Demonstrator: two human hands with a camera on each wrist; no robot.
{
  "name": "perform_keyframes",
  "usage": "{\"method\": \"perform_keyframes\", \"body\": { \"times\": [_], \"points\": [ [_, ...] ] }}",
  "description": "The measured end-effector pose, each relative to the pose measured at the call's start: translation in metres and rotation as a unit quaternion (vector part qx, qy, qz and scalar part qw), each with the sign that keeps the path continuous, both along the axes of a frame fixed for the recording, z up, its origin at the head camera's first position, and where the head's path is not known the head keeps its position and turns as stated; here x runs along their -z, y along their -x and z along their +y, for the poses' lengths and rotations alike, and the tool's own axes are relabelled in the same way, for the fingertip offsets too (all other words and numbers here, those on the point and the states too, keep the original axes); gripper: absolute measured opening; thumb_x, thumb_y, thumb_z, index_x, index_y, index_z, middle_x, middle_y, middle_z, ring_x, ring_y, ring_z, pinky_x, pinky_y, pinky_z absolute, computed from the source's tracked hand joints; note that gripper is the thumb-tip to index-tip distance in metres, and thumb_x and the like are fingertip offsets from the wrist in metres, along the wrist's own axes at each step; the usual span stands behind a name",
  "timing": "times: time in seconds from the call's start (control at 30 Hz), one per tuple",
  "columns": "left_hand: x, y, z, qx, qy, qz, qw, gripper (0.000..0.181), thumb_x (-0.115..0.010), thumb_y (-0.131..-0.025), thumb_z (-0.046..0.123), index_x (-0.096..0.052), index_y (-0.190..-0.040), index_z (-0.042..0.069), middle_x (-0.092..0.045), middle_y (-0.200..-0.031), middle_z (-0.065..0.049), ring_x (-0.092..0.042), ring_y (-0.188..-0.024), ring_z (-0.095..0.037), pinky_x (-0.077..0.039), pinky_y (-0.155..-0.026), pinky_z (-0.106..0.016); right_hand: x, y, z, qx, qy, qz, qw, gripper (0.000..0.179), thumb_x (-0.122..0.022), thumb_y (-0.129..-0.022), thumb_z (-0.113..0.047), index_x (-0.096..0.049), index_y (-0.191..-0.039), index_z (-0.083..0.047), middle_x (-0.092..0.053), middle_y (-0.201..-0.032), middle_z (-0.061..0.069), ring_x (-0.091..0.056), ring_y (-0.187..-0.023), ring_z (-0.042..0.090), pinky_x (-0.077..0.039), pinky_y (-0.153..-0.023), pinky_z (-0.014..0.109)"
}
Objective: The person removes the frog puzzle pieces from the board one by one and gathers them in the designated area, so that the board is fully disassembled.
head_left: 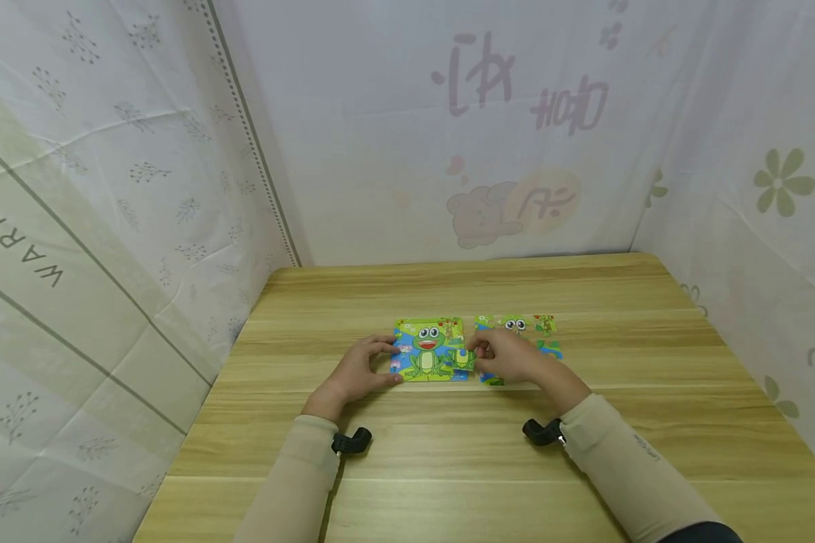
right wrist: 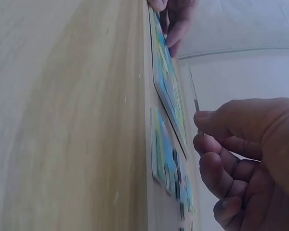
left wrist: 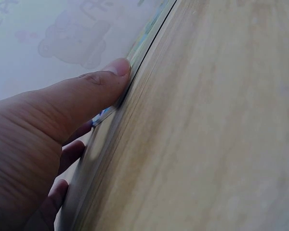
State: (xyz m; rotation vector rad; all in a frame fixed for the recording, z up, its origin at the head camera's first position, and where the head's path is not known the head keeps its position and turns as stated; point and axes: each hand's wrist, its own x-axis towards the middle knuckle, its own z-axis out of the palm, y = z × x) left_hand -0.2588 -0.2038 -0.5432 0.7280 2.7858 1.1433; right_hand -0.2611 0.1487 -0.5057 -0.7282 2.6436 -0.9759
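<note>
A frog puzzle board (head_left: 426, 341) lies flat on the table, showing a green frog on a blue and green ground. At its left edge and lower left corner, my left hand (head_left: 361, 368) touches it with spread fingers and thumb. In the left wrist view, the thumb (left wrist: 98, 91) lies along the board's edge. Between thumb and fingertips my right hand (head_left: 509, 354) pinches a thin puzzle piece (head_left: 461, 359), raised above the board's right side. The right wrist view shows that piece edge-on. Beneath the right hand lie other puzzle pieces (head_left: 545, 324), partly hidden.
The wooden table (head_left: 407, 437) carries the board and pieces. Patterned white cloth (head_left: 380, 151) hangs behind it and at both sides. A black wrist device (head_left: 352, 440) sits at the left sleeve, another (head_left: 542, 432) at the right.
</note>
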Motion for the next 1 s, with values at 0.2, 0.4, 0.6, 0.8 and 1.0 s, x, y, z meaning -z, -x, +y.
{"method": "perform_keyframes", "body": {
  "times": [0.2, 0.4, 0.6, 0.8, 1.0],
  "points": [
    [0.001, 0.001, 0.000, 0.006, -0.001, 0.004, 1.0000, 0.056, -0.091, -0.084, 0.035, -0.072, -0.132, 0.013, -0.053, -0.155, 0.000, -0.042, -0.147, -0.032, -0.032, -0.122, -0.055, 0.001, 0.001, 0.012, -0.011, 0.001, 0.005, 0.9999, 0.022, -0.073, -0.098, -0.008, -0.071, -0.120, -0.007, -0.063, -0.093, -0.004, -0.058, -0.082, 0.015, -0.053, -0.072, 0.031],
    [0.002, 0.002, -0.001, 0.002, 0.006, 0.004, 1.0000, 0.056, -0.090, -0.085, 0.037, -0.072, -0.133, 0.015, -0.053, -0.155, 0.002, -0.042, -0.147, -0.030, -0.032, -0.122, -0.054, -0.001, -0.002, 0.027, -0.009, -0.002, 0.010, 0.9999, 0.020, -0.072, -0.099, -0.007, -0.070, -0.118, -0.009, -0.064, -0.094, -0.004, -0.059, -0.083, 0.015, -0.054, -0.072, 0.031],
    [0.002, 0.002, -0.001, 0.000, 0.006, -0.003, 1.0000, 0.056, -0.090, -0.085, 0.037, -0.071, -0.133, 0.015, -0.052, -0.155, 0.003, -0.041, -0.148, -0.030, -0.032, -0.122, -0.054, -0.002, -0.004, 0.041, -0.005, 0.001, 0.011, 0.9999, 0.019, -0.073, -0.098, -0.007, -0.070, -0.117, -0.008, -0.064, -0.096, -0.003, -0.059, -0.085, 0.015, -0.054, -0.072, 0.032],
    [0.000, 0.000, 0.000, -0.002, 0.002, -0.005, 1.0000, 0.055, -0.091, -0.085, 0.035, -0.072, -0.132, 0.015, -0.052, -0.155, 0.002, -0.041, -0.147, -0.031, -0.032, -0.122, -0.055, -0.001, -0.006, 0.052, 0.001, 0.007, 0.001, 1.0000, 0.020, -0.074, -0.097, -0.008, -0.069, -0.117, -0.007, -0.063, -0.095, -0.002, -0.058, -0.084, 0.016, -0.053, -0.071, 0.030],
    [-0.001, 0.000, 0.000, 0.001, -0.001, -0.005, 1.0000, 0.056, -0.091, -0.084, 0.033, -0.072, -0.132, 0.013, -0.052, -0.155, 0.001, -0.041, -0.147, -0.032, -0.032, -0.122, -0.055, 0.002, -0.008, 0.064, 0.006, 0.003, 0.001, 1.0000, 0.021, -0.076, -0.096, -0.008, -0.069, -0.116, -0.009, -0.063, -0.095, -0.003, -0.059, -0.085, 0.016, -0.054, -0.073, 0.029]
  ]
}}
